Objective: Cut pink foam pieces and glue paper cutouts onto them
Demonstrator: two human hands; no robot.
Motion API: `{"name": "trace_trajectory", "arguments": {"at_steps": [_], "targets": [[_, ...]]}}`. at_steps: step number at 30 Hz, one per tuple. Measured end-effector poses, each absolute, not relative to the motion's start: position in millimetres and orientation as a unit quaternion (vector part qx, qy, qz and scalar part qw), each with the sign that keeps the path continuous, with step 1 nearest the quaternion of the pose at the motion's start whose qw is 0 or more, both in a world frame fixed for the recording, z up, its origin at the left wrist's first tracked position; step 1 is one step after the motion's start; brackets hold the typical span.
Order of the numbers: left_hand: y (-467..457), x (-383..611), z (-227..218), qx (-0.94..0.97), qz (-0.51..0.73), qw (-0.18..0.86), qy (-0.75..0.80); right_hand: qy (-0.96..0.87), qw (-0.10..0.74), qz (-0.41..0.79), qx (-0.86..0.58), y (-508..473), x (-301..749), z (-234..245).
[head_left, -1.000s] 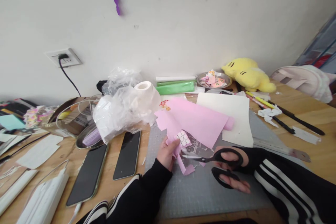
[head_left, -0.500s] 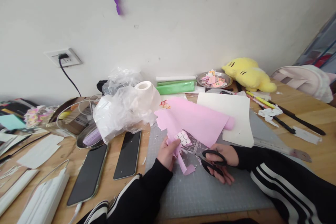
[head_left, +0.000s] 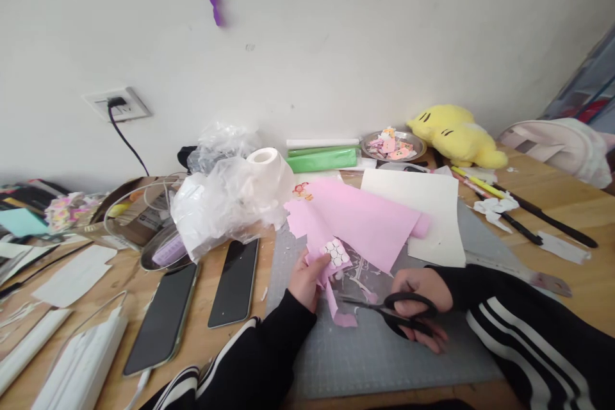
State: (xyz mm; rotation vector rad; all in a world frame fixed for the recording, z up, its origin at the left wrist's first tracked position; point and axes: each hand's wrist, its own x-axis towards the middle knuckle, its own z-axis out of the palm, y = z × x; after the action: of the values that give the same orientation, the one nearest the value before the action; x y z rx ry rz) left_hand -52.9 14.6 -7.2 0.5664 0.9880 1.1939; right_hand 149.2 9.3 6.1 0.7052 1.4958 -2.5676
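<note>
In the head view, at lower centre, the left hand [head_left: 303,283] is pinching pink paper [head_left: 312,230] beside a white-patterned patch [head_left: 337,252]. Farther right, the right hand [head_left: 432,285] is gripping black-handled scissors [head_left: 387,311], whose blades are pointing left near a pink strip [head_left: 343,319] over a grey mat [head_left: 384,365].

Two hands mine, left hand [head_left: 305,283] and right hand [head_left: 423,295]. One pair of scissors [head_left: 382,309], one white-patterned piece [head_left: 337,254]. Before me, one tabletop [head_left: 567,197]: two dark-screened phones [head_left: 161,320], one cutting mat [head_left: 365,365], one white paper roll [head_left: 271,174], one dish [head_left: 419,152] of pink pieces [head_left: 398,151], too overlapped to count. On wall [head_left: 312,45], one socket [head_left: 138,104].
</note>
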Motion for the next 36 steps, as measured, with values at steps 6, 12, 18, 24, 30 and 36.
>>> {"name": "trace_trajectory", "arguments": {"at_steps": [6,12,18,24,30,36], "targets": [[14.0,-52.4,-5.8,0.24,0.531,0.69,0.429,0.48,-0.021,-0.842,0.247,9.0,140.5,-4.5],[13.9,-53.0,-5.9,0.27,0.508,0.678,0.457,0.464,-0.026,-0.842,0.273,10.2,137.8,-5.3],[14.1,-53.1,-6.7,0.274,0.506,0.679,0.455,0.501,0.025,-0.824,0.262,16.8,141.2,3.8],[13.9,-52.2,-3.1,0.285,0.514,0.679,0.439,0.509,0.057,-0.813,0.277,18.2,143.4,2.5],[14.0,-51.6,-1.7,0.28,0.516,0.685,0.432,0.479,0.08,-0.83,0.275,17.4,143.0,0.6],[14.2,-51.8,-1.3,0.28,0.513,0.684,0.436,0.48,0.053,-0.827,0.288,14.9,143.1,-1.5]]}}
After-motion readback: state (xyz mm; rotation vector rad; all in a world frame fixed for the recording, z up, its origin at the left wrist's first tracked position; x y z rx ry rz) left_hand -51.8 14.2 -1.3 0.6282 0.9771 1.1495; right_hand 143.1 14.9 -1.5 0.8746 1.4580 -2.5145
